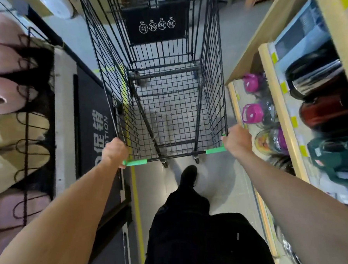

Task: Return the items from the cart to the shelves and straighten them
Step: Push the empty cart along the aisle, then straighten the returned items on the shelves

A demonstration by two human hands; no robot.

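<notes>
Narrow shop aisle, wooden shelves [279,101] tight on the right. Left hand [115,152] and right hand [237,140] both clamped on the green-taped cart handle [136,162]. Black wire cart [171,87] looks empty. Risk: its corner clips those pink-lidded containers [252,112].

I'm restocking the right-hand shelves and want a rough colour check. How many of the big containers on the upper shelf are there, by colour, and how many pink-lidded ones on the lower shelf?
Upper shelf, big containers:
Black and silver: 1
Red: 1
Dark green: 1
Lower shelf, pink-lidded containers: 2
Total: 5
</notes>
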